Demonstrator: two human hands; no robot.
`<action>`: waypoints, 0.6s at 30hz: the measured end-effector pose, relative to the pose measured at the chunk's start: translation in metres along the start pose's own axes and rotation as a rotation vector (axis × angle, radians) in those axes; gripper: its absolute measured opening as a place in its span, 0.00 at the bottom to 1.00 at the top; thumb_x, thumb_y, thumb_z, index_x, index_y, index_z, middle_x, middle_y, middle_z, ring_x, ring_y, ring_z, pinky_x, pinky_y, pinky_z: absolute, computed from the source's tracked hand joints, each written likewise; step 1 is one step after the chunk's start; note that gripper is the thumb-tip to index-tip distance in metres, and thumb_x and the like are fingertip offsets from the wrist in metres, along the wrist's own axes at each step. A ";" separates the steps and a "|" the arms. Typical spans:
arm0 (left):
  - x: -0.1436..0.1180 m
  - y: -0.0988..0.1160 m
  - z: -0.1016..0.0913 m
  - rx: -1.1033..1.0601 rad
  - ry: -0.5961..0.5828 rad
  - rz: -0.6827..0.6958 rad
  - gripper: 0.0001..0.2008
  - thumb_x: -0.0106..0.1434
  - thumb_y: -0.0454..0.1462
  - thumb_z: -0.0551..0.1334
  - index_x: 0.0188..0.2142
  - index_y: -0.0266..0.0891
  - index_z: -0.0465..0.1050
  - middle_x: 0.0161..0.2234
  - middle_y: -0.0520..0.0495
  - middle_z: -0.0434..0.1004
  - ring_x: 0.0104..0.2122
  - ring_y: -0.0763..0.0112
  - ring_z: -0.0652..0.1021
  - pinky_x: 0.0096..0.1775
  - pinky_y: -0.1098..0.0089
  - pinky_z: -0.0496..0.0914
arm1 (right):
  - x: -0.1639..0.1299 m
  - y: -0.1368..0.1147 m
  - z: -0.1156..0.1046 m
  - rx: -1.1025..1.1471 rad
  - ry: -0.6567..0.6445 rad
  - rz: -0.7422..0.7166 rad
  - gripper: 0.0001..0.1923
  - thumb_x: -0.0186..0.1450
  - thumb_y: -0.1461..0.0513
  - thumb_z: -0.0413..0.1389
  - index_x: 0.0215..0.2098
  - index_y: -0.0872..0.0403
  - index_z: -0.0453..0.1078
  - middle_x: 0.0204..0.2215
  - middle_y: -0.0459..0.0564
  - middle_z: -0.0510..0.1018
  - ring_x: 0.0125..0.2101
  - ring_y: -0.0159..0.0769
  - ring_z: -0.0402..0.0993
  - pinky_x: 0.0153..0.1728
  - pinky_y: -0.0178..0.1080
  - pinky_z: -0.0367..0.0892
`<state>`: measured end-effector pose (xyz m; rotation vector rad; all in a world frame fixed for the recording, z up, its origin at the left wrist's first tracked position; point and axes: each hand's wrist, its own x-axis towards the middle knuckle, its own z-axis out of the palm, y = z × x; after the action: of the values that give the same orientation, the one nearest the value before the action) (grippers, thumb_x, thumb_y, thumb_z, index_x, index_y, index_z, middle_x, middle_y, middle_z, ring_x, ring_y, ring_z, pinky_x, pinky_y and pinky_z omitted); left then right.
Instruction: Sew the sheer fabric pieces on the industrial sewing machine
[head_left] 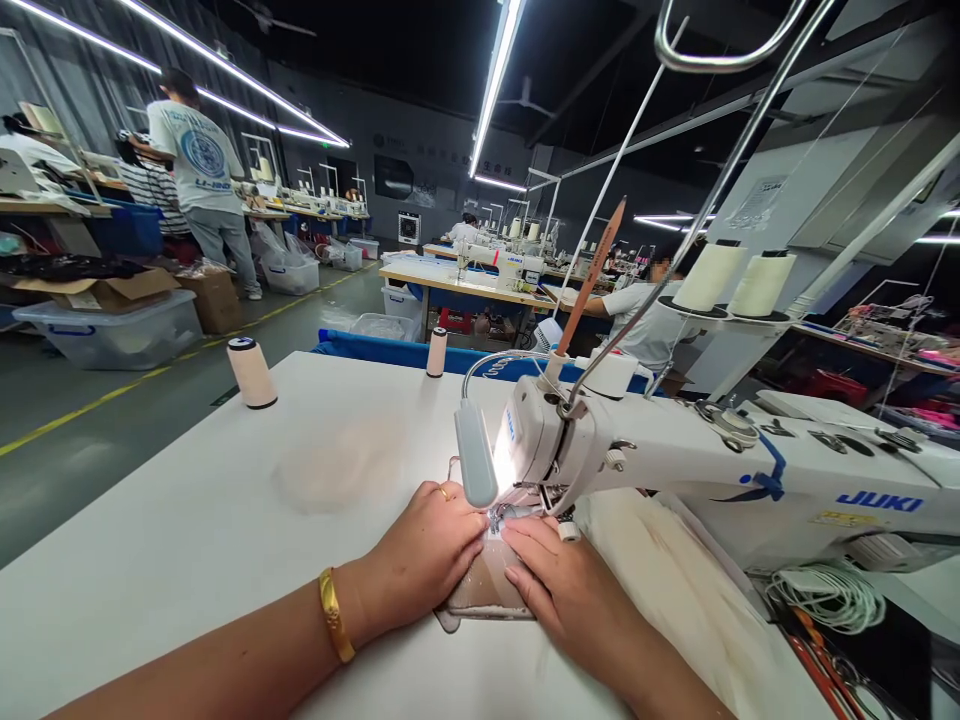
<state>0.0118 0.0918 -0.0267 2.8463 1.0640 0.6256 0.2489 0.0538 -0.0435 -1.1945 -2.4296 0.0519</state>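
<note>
Two hands press a small piece of fabric flat at a sewing machine.

The left hand [424, 555] and right hand [566, 590] lie palm down, fingers stretched flat and close together, gripping nothing, on the piece of fabric [487, 592], which sits on the white table [195, 520] under the needle of the sewing machine [675, 455]. A lamp [475, 466] shines just above. Farther back stand a thread spool [252, 372] and another [436, 352]. Beyond, people work at other tables.

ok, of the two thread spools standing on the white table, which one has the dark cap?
The larger cream thread spool near the table's left edge; the slimmer spool at the far edge is capless.
</note>
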 end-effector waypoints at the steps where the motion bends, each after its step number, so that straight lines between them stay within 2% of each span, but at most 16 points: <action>1: 0.001 0.000 -0.001 -0.009 -0.019 -0.029 0.08 0.73 0.32 0.58 0.45 0.43 0.76 0.45 0.47 0.82 0.43 0.59 0.76 0.46 0.61 0.66 | 0.000 0.000 0.000 -0.005 0.003 0.000 0.14 0.73 0.68 0.56 0.55 0.50 0.74 0.52 0.53 0.83 0.49 0.51 0.79 0.47 0.51 0.77; 3: 0.002 0.002 -0.004 -0.018 -0.072 -0.086 0.12 0.73 0.33 0.58 0.52 0.44 0.74 0.48 0.46 0.81 0.43 0.57 0.76 0.45 0.60 0.67 | 0.000 0.001 -0.001 -0.010 0.015 -0.002 0.15 0.74 0.68 0.56 0.56 0.50 0.74 0.53 0.53 0.83 0.49 0.50 0.79 0.48 0.50 0.77; 5: 0.003 0.003 -0.006 0.029 -0.097 -0.111 0.13 0.73 0.34 0.57 0.54 0.44 0.73 0.50 0.44 0.80 0.42 0.56 0.75 0.44 0.58 0.67 | -0.001 0.002 -0.001 -0.005 0.034 -0.012 0.16 0.74 0.67 0.55 0.57 0.50 0.73 0.54 0.53 0.82 0.51 0.50 0.78 0.48 0.50 0.77; 7: 0.002 0.004 -0.007 0.112 -0.089 -0.118 0.10 0.72 0.36 0.58 0.50 0.43 0.76 0.48 0.42 0.79 0.42 0.53 0.74 0.42 0.57 0.67 | -0.002 0.003 0.000 0.006 0.065 -0.035 0.16 0.75 0.67 0.53 0.59 0.51 0.72 0.55 0.54 0.82 0.52 0.50 0.78 0.49 0.50 0.77; 9: 0.001 0.005 -0.007 0.180 -0.047 -0.132 0.05 0.70 0.37 0.61 0.39 0.40 0.76 0.43 0.40 0.78 0.42 0.52 0.74 0.42 0.57 0.67 | -0.004 0.004 0.000 0.016 0.094 -0.068 0.17 0.76 0.67 0.51 0.60 0.51 0.70 0.54 0.54 0.83 0.52 0.50 0.78 0.48 0.50 0.77; 10: 0.000 0.005 -0.007 0.191 -0.022 -0.129 0.07 0.69 0.38 0.62 0.34 0.40 0.74 0.40 0.40 0.77 0.41 0.52 0.73 0.43 0.56 0.67 | -0.004 0.003 0.000 0.022 0.107 -0.089 0.17 0.76 0.67 0.50 0.60 0.51 0.70 0.53 0.54 0.83 0.51 0.50 0.79 0.48 0.50 0.76; 13: -0.005 0.010 -0.009 0.096 0.015 -0.066 0.12 0.66 0.37 0.65 0.26 0.39 0.67 0.37 0.44 0.76 0.37 0.59 0.73 0.47 0.54 0.66 | -0.006 0.001 0.000 0.041 0.142 -0.153 0.19 0.76 0.69 0.49 0.61 0.51 0.68 0.54 0.54 0.82 0.51 0.48 0.78 0.47 0.48 0.76; 16: -0.011 0.017 -0.012 -0.088 -0.024 0.017 0.10 0.64 0.34 0.66 0.29 0.40 0.67 0.36 0.51 0.75 0.34 0.66 0.73 0.45 0.58 0.64 | -0.005 -0.003 -0.001 0.069 0.137 -0.192 0.21 0.74 0.70 0.49 0.63 0.52 0.66 0.56 0.55 0.80 0.53 0.49 0.76 0.48 0.47 0.75; 18: -0.014 0.021 -0.015 -0.142 -0.057 0.055 0.07 0.65 0.33 0.65 0.32 0.41 0.68 0.35 0.53 0.76 0.34 0.66 0.73 0.42 0.61 0.64 | -0.004 -0.006 -0.001 0.096 0.087 -0.182 0.17 0.75 0.70 0.49 0.58 0.52 0.68 0.50 0.55 0.81 0.49 0.47 0.76 0.44 0.46 0.74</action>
<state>0.0094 0.0657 -0.0141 2.7618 0.8973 0.5947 0.2467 0.0470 -0.0421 -0.9123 -2.4191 0.0597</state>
